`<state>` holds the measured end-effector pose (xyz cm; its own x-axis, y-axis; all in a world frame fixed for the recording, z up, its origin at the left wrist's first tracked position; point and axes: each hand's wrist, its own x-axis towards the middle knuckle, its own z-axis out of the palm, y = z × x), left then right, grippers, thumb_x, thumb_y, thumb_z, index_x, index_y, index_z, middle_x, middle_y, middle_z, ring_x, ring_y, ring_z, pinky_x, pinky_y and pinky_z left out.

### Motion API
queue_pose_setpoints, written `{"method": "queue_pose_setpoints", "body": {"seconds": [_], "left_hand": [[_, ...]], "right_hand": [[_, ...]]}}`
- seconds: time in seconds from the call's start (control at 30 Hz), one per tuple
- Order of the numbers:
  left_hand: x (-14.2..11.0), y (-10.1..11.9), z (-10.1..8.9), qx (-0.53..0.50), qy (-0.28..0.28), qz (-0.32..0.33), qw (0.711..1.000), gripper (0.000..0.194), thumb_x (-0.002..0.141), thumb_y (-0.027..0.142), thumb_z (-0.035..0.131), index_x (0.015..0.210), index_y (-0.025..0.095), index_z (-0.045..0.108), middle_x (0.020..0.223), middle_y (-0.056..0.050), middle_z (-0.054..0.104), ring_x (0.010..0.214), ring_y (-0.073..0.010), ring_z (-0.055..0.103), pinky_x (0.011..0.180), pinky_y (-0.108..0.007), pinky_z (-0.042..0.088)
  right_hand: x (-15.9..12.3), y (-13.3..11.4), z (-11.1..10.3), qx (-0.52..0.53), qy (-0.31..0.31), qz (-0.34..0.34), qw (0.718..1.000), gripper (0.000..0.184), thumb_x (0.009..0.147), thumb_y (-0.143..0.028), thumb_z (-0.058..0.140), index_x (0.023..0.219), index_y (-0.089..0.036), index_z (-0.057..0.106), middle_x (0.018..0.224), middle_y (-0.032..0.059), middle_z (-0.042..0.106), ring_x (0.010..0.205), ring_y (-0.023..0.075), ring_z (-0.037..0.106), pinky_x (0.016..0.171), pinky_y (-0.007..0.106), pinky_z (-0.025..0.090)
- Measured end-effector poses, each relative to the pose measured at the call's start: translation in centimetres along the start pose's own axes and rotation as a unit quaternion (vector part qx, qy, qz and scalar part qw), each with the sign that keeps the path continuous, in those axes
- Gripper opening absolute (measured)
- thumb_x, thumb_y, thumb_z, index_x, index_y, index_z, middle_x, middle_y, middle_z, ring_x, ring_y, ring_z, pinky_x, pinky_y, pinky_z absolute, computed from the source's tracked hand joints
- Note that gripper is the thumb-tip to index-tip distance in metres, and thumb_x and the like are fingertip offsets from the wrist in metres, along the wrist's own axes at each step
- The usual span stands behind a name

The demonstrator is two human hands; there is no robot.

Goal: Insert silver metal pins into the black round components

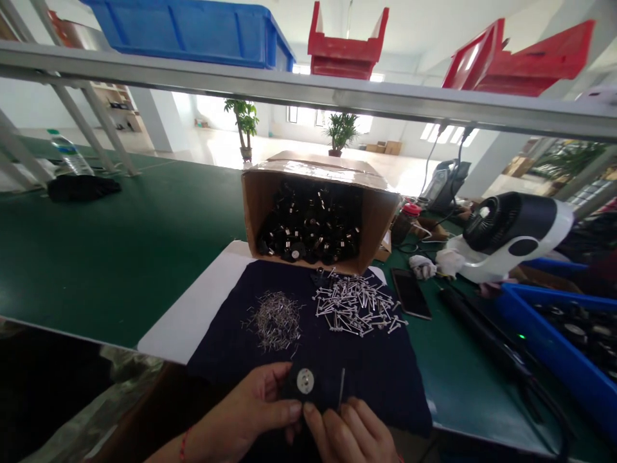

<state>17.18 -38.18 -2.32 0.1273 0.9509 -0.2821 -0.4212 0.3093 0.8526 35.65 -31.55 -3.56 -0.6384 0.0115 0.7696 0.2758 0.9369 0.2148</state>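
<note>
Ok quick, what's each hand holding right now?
Left hand: closed, holding a dark part with a round metal face.
Right hand: fingers curled closed, holding a thin metal rod that sticks up.

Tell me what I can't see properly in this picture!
In the head view:
Thin pin: lower end hidden by the right hand.
Black part in the left hand: edges lost against the dark cloth.
Right blue bin: cut off by the picture's right edge.
Blue shelf tub: inside hidden by its own wall.

Head-worn view, facing forward, tilted down
</note>
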Motion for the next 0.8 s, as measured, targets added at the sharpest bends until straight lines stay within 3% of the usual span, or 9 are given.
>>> {"method": "queue_pose_setpoints", "body": {"seconds": [0.1,0.23,0.4,0.57,0.67,0.73,0.8], "left_hand": [[0.3,-0.6,-0.1,-0.006,0.043,0.023,0.999,0.037,0.070,0.036,0.087,0.090,0.013,0.065,0.079,0.000,0.060,0.070,-0.0114,0.055,0.059,-0.022,0.047],[0.3,-1.1,-0.4,0.008,0.064,0.054,0.996,0.032,0.074,0.037,0.083,0.085,0.015,0.061,0.076,0.000,0.058,0.071,-0.0127,0.055,0.061,-0.024,0.046],[0.3,-0.9,-0.5,0.021,0.057,0.064,0.996,0.032,0.077,0.038,0.080,0.087,0.016,0.059,0.078,-0.001,0.064,0.073,-0.0138,0.057,0.068,-0.028,0.048],[0.4,-0.3,-0.2,0.003,0.069,0.075,0.995,0.033,0.075,0.037,0.081,0.089,0.015,0.061,0.079,-0.003,0.066,0.073,-0.0145,0.058,0.069,-0.029,0.047],[0.7,-0.2,-0.1,-0.066,0.072,0.083,0.992,0.032,0.071,0.033,0.084,0.086,0.014,0.064,0.077,-0.003,0.066,0.071,-0.0135,0.057,0.066,-0.027,0.046],[1.0,-0.5,0.0,-0.123,0.066,0.083,0.987,0.030,0.070,0.029,0.085,0.087,0.013,0.066,0.077,-0.003,0.066,0.070,-0.0126,0.058,0.064,-0.025,0.046],[1.3,-0.9,0.2,-0.170,0.058,0.082,0.980,0.027,0.070,0.024,0.085,0.088,0.014,0.069,0.078,-0.003,0.066,0.071,-0.0119,0.059,0.064,-0.024,0.045]], "right_hand": [[-0.9,2.0,0.1,0.045,-0.038,0.025,0.998,0.026,0.104,-0.006,0.042,0.109,-0.009,0.067,0.072,0.0013,0.063,0.059,0.0133,0.054,0.056,0.031,0.041],[-2.1,6.3,1.7,0.000,-0.128,0.148,0.981,0.017,0.101,-0.011,0.050,0.106,-0.012,0.067,0.077,0.0038,0.057,0.067,0.0182,0.052,0.061,0.035,0.039],[-1.8,9.9,4.5,-0.036,-0.202,0.105,0.973,0.024,0.088,-0.003,0.066,0.109,-0.014,0.068,0.082,0.0036,0.059,0.072,0.0214,0.054,0.066,0.036,0.041],[-0.6,10.4,4.8,-0.052,-0.240,0.075,0.966,0.022,0.080,0.005,0.066,0.076,-0.017,0.065,0.076,0.0045,0.059,0.069,0.0235,0.054,0.064,0.039,0.041],[-0.4,9.6,3.6,-0.069,-0.233,0.089,0.966,0.020,0.085,0.002,0.061,0.077,-0.016,0.063,0.075,0.0051,0.057,0.066,0.0239,0.053,0.062,0.039,0.041],[-0.3,8.5,2.7,-0.015,-0.191,0.165,0.968,0.010,0.093,-0.008,0.058,0.088,-0.016,0.062,0.079,0.0046,0.057,0.067,0.0220,0.054,0.062,0.036,0.044],[-0.1,6.8,2.0,0.133,-0.124,0.292,0.939,0.005,0.101,-0.021,0.055,0.099,-0.018,0.059,0.084,0.0027,0.059,0.069,0.0175,0.058,0.061,0.029,0.049]]}}
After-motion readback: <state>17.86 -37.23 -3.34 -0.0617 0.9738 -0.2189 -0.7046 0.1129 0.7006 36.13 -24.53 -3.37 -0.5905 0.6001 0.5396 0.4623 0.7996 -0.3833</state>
